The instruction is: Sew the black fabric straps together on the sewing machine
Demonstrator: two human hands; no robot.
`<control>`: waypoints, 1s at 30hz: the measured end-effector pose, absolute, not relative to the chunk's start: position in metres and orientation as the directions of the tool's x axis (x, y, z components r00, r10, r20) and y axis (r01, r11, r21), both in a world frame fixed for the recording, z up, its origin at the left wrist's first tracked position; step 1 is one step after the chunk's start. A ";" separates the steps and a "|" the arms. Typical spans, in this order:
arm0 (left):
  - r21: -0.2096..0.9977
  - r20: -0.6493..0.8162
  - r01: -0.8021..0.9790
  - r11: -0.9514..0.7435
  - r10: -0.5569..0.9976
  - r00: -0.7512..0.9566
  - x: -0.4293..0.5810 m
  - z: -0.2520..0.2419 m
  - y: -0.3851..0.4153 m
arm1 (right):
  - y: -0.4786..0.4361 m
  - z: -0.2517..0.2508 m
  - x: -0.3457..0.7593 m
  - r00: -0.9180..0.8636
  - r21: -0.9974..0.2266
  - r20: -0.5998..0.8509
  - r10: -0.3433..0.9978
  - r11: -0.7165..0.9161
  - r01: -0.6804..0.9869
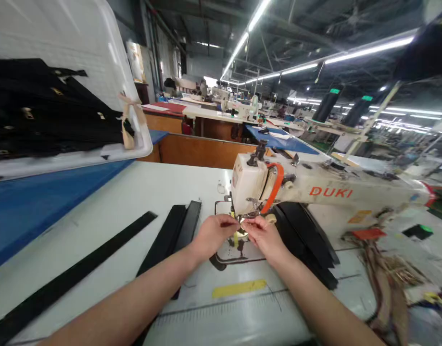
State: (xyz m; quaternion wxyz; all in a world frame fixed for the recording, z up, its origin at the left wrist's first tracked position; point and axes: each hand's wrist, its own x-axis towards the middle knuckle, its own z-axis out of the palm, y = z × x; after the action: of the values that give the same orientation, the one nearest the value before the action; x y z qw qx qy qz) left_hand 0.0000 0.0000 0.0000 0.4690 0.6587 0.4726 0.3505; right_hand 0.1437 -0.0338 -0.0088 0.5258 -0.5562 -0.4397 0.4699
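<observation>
A cream sewing machine (325, 190) marked DUKI lies across the white table (134, 202). Both my hands are right under its needle head (247, 185). My left hand (213, 233) is pinched closed at the needle area. My right hand (264, 235) is also pinched, its fingertips meeting the left hand's. What the fingers hold is too small to make out. Black fabric strips (177, 230) lie just left of my left hand. A stack of black pieces (307, 235) sits under the machine arm to the right.
A long black strip (72, 276) runs diagonally at the left. A white bin (62, 96) of black pieces sits above blue cloth (36, 202) at the far left. Tan straps (386, 278) lie heaped at the right. More sewing tables stand behind.
</observation>
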 end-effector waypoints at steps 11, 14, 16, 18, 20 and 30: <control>0.911 0.140 0.367 -0.187 0.979 0.150 0.004 -0.002 -0.005 | -0.037 -0.007 0.144 0.237 -0.993 -0.072 0.969 -0.048 -0.106; 0.884 0.189 0.411 -0.224 0.974 0.125 0.003 0.000 -0.006 | -0.037 -0.007 0.145 0.258 -0.988 -0.079 0.963 -0.042 -0.147; 0.867 0.214 0.433 -0.246 0.969 0.122 0.003 0.001 -0.007 | -0.037 -0.008 0.146 0.265 -0.985 -0.084 0.961 -0.039 -0.169; 0.855 0.232 0.447 -0.263 0.965 0.125 0.004 0.001 -0.007 | -0.038 -0.008 0.146 0.266 -0.982 -0.088 0.960 -0.039 -0.184; 0.846 0.244 0.457 -0.276 0.961 0.129 0.004 0.000 -0.007 | -0.038 -0.007 0.146 0.265 -0.980 -0.090 0.960 -0.038 -0.194; 0.824 0.260 0.485 -0.293 0.956 0.137 0.006 -0.001 -0.006 | -0.039 -0.008 0.146 0.259 -0.976 -0.082 0.962 -0.024 -0.218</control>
State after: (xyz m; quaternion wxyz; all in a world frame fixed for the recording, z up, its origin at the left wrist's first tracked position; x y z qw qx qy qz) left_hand 0.0058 -0.0057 -0.0012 0.2916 0.6953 0.5180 0.4040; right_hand 0.1462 -0.0390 -0.0076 0.5997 -0.5197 -0.3580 0.4921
